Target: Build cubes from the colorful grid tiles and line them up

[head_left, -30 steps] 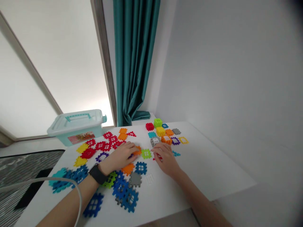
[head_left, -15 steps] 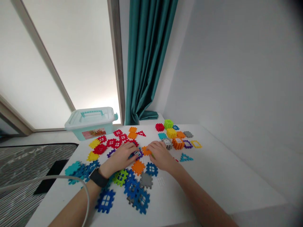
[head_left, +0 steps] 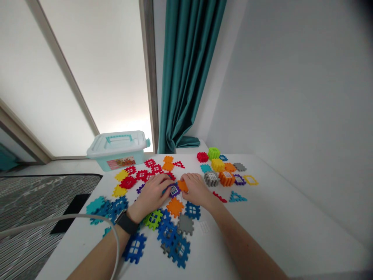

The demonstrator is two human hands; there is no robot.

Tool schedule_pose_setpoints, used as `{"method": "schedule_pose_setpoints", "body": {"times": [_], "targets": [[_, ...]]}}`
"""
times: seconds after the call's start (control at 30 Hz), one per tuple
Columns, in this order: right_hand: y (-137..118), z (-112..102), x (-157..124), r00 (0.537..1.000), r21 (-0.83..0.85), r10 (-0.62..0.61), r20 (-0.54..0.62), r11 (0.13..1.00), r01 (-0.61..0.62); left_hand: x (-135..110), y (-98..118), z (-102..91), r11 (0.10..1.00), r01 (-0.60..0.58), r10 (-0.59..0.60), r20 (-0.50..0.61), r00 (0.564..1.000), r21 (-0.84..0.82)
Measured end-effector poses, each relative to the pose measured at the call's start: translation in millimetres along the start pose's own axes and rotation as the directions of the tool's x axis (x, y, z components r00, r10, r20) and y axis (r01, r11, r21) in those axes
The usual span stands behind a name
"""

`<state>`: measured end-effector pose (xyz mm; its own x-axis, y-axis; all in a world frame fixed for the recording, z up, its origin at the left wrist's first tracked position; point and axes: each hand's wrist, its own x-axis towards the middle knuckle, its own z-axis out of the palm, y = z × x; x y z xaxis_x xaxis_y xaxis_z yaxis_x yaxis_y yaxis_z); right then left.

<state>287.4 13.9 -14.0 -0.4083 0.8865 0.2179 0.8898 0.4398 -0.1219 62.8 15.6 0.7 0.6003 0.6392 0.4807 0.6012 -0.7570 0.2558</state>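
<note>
My left hand [head_left: 154, 195], with a dark watch on its wrist, has its fingers curled on a purple toothed tile [head_left: 174, 190] with a white window insert. A blue piece shows partly beneath those fingers. Between the fingers of my right hand [head_left: 196, 189] is an orange tile [head_left: 183, 186], tilted and close against the purple one; whether the two are joined I cannot tell. Just in front lie a flat orange tile [head_left: 175, 207], a blue window tile [head_left: 192, 210] and a grey tile [head_left: 185, 224]. A green window tile [head_left: 153, 219] lies near my left wrist.
Red tiles [head_left: 142, 175] and yellow tiles [head_left: 119, 190] spread along the left. Stacks of green [head_left: 213, 153], yellow [head_left: 218, 165], grey and orange tiles [head_left: 226, 179] stand at the right. A lidded box [head_left: 119, 149] is at the back left. A pale cable [head_left: 96, 218] crosses near my left forearm.
The whole view has shifted slightly, so things appear further right. My right hand has drawn a little off the grey stack, and the orange tile now shows tilted in its fingers.
</note>
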Motion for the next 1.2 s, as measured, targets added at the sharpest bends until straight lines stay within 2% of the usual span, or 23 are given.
{"method": "schedule_pose_setpoints", "body": {"times": [0.17, 0.27, 0.37, 0.47, 0.67, 0.77, 0.93, 1.1, 1.2], "targets": [[-8.9, -2.4, -6.2, 0.992, 0.176, 0.019, -0.128, 0.984, 0.003, -1.3, 5.9, -1.5, 0.996, 0.083, -0.085, -0.091, 0.992, -0.025], [-15.2, -2.4, -8.4, 0.975, 0.317, 0.039, -0.22, 0.948, 0.033, -1.4, 9.4, -2.7, 0.977, 0.155, -0.174, -0.126, 0.977, -0.147], [-21.1, -0.2, -9.6, 0.958, 0.445, 0.062, -0.279, 0.893, 0.072, -0.2, 12.1, -5.6, 0.917, 0.245, -0.305, -0.157, 0.939, -0.315], [-24.8, 2.3, -10.2, 0.942, 0.507, 0.072, -0.329, 0.855, 0.111, 1.6, 14.4, -8.6, 0.834, 0.306, -0.401, -0.123, 0.908, -0.46], [-25.6, 3.4, -11.4, 0.897, 0.499, -0.009, -0.442, 0.829, 0.254, 3.9, 16.2, -5.4, 0.681, 0.336, -0.458, -0.021, 0.888, -0.651], [-26.3, 2.1, -12.3, 0.893, 0.489, -0.033, -0.449, 0.827, 0.276, 4.4, 14.6, -1.3, 0.628, 0.336, -0.48, -0.009, 0.877, -0.702], [-30.0, -0.5, -13.4, 0.897, 0.493, -0.063, -0.438, 0.817, 0.298, 3.9, 13.0, 3.3, 0.529, 0.334, -0.461, 0.066, 0.885, -0.78], [-30.5, -0.9, -13.2, 0.897, 0.536, 0.003, -0.443, 0.803, 0.262, 3.5, 12.0, 2.8, 0.387, 0.353, -0.514, 0.118, 0.85, -0.852], [-28.6, -0.4, -13.3, 0.916, 0.557, 0.033, -0.4, 0.803, 0.215, 3.6, 10.8, 1.1, 0.327, 0.352, -0.56, 0.12, 0.82, -0.877]]}}
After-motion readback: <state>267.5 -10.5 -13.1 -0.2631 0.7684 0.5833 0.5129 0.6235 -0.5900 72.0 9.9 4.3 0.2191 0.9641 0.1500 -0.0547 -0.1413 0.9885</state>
